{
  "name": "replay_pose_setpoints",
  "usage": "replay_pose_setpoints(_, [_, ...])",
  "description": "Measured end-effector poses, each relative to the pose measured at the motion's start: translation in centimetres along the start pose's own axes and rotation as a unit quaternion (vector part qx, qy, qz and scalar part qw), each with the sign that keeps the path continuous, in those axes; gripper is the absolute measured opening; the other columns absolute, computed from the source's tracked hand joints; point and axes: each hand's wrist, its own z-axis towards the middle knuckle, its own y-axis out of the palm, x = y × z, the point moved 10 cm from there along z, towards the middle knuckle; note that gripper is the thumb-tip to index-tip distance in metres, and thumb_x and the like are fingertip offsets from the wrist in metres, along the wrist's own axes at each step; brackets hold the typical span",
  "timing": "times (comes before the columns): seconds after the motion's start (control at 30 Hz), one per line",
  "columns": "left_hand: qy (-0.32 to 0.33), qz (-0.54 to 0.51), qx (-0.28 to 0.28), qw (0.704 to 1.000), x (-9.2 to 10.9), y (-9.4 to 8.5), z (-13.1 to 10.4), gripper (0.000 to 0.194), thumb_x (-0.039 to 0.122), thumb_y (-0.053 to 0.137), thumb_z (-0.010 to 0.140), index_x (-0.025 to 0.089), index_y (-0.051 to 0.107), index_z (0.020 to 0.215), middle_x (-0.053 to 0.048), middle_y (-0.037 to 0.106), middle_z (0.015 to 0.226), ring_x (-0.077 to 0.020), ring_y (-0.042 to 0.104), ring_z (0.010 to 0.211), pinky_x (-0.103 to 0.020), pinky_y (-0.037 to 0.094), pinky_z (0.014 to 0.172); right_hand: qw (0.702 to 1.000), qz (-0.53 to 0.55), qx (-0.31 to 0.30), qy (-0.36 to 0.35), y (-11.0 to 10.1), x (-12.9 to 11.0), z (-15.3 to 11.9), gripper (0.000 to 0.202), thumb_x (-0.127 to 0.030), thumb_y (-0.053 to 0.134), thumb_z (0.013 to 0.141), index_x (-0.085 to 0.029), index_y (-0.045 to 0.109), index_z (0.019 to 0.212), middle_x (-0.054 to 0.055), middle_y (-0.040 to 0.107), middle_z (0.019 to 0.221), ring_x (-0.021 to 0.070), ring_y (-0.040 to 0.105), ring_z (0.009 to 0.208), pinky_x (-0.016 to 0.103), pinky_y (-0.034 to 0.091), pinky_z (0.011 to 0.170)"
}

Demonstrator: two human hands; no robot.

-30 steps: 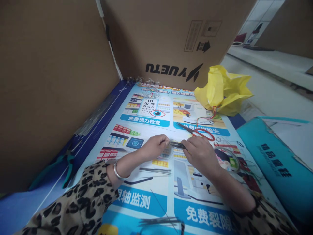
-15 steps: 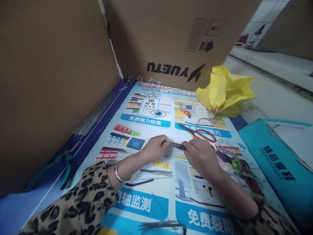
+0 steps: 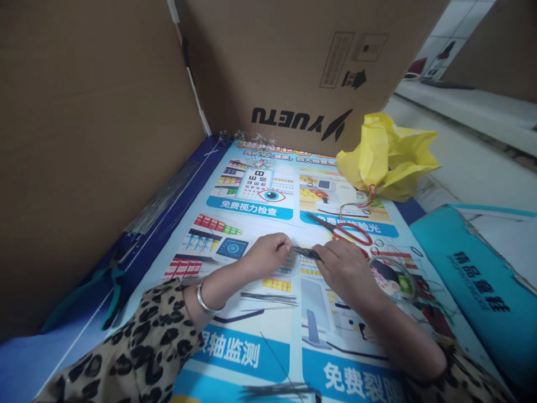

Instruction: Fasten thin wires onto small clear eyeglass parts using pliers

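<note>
The right hand [image 3: 348,274] has dipped slightly; the pliers [image 3: 306,253] in it have turned.

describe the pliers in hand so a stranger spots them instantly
Find the printed poster, then the right hand over it, close to the left hand. The dark pliers jut from the right hand into the gap. Unlike the teal-handled pliers lying by the cardboard wall, these are held.

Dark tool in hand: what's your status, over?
Right hand gripping dark tool. Left hand closed by its tip, contents hidden. Red-handled scissors lying just beyond right hand.
</note>
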Motion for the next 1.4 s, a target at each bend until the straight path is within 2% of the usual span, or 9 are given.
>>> replay_pose_setpoints(0.4, [-0.014,-0.042,-0.023,0.999,-0.4,0.3,0.1,0.013,0.022,0.040,0.076,0.017,0.048,0.066,0.005,0.044,0.058,-0.0082,0.040,0.054,-0.020,0.033,0.054,0.999,0.034,0.003,0.019,0.1,0.2,-0.2,0.017,-0.023,0.047,0.083,-0.017,0.063,0.085,0.005,0.057,0.072,0.0173,0.051,0.076,0.029,0.035,0.072])
replay_pose_setpoints(0.63, [-0.042,-0.106,-0.040,0.993,-1.3,0.8,0.0,0.015,0.028,0.041,0.078,0.018,0.046,0.069,0.007,0.039,0.052,-0.0059,0.036,0.045,-0.018,0.031,0.045,0.983,0.166,-0.040,0.069,2.0,1.0,-0.3,0.018,-0.029,0.046,0.085,-0.019,0.061,0.086,0.003,0.060,0.075,0.0146,0.054,0.074,0.026,0.040,0.068])
replay_pose_setpoints(0.77, [-0.055,-0.129,-0.046,0.989,-1.4,1.0,-0.1,0.014,0.029,0.042,0.077,0.017,0.045,0.070,0.007,0.038,0.054,-0.0048,0.035,0.042,-0.017,0.029,0.041,0.977,0.196,-0.039,0.080,2.2,1.2,-0.4,0.018,-0.030,0.046,0.084,-0.019,0.060,0.087,0.004,0.060,0.076,0.0157,0.055,0.076,0.027,0.041,0.069])
replay_pose_setpoints(0.97, [-0.050,-0.136,-0.041,0.989,-1.1,0.8,-0.2,0.016,0.031,0.043,0.078,0.017,0.046,0.071,0.007,0.038,0.052,-0.0049,0.036,0.042,-0.017,0.030,0.041,0.986,0.154,-0.016,0.066,1.5,1.2,-0.4,0.017,-0.028,0.048,0.084,-0.018,0.061,0.086,0.004,0.060,0.076,0.0157,0.054,0.075,0.028,0.039,0.070])
replay_pose_setpoints(1.2, [-0.035,-0.083,-0.023,0.996,-0.9,0.4,-0.2,0.013,0.027,0.042,0.078,0.017,0.048,0.072,0.007,0.039,0.051,-0.0061,0.037,0.045,-0.018,0.033,0.046,0.997,0.072,0.013,0.038,-0.1,0.6,-0.1,0.016,-0.026,0.049,0.083,-0.017,0.063,0.087,0.005,0.058,0.073,0.0172,0.052,0.077,0.029,0.035,0.071])
replay_pose_setpoints(1.4, [-0.015,-0.045,-0.009,0.999,-0.4,0.1,-0.2,0.013,0.023,0.041,0.077,0.017,0.049,0.069,0.006,0.041,0.052,-0.0074,0.040,0.050,-0.018,0.034,0.050,0.998,0.061,0.013,0.031,-0.2,0.3,-0.1,0.016,-0.025,0.049,0.083,-0.018,0.063,0.086,0.005,0.057,0.072,0.0174,0.051,0.076,0.029,0.034,0.070])
